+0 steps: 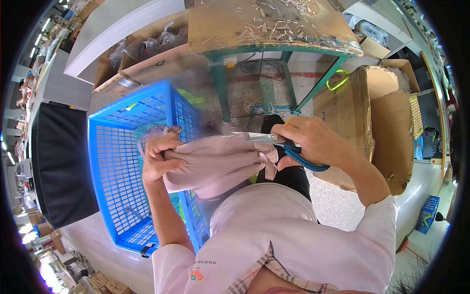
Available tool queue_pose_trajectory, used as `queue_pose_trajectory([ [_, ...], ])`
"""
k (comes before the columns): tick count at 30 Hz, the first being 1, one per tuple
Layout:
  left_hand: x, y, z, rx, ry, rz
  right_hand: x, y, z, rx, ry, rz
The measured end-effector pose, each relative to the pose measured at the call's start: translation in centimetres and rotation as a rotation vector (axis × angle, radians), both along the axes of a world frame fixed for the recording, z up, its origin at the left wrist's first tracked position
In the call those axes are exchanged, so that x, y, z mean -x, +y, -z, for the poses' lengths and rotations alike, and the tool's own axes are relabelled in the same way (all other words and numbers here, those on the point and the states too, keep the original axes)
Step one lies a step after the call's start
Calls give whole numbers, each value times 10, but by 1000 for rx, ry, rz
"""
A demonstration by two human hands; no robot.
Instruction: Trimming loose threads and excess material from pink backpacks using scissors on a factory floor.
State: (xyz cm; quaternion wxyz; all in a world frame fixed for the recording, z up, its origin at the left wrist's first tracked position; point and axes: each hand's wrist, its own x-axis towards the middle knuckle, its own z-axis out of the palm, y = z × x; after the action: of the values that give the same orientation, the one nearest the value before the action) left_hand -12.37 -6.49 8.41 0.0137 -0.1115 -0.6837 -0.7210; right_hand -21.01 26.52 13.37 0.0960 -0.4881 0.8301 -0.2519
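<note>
Across my lap stretches a pale pink cloth piece (215, 164), gathered in folds, with a small loose tie or strip near its right end. My left hand (164, 154) pinches the cloth's left end, thumb on top, above the blue basket's inner edge. My right hand (311, 142) grips a pair of scissors (306, 159) with blue and dark handles. Their metal blades point left and lie along the cloth's upper right edge. Whether the blades are closed on the cloth I cannot tell.
A blue plastic basket (122, 181) stands at my left, with a bundle of fabric or plastic inside. Ahead is a green-framed table (230, 49) with scraps scattered on its top. A large cardboard box (347, 122) stands at my right, a black panel (63, 166) far left.
</note>
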Motion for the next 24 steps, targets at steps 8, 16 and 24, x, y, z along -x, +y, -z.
queue_pose_trajectory([
  [8,1,-5,4,11,-4,9,0,-2,-3,-26,-102,-27],
  [16,-1,-5,9,-35,15,-21,-1,-12,-11,-72,13,-17],
  [24,-1,-11,12,60,-5,16,1,-10,-5,-100,37,-74],
])
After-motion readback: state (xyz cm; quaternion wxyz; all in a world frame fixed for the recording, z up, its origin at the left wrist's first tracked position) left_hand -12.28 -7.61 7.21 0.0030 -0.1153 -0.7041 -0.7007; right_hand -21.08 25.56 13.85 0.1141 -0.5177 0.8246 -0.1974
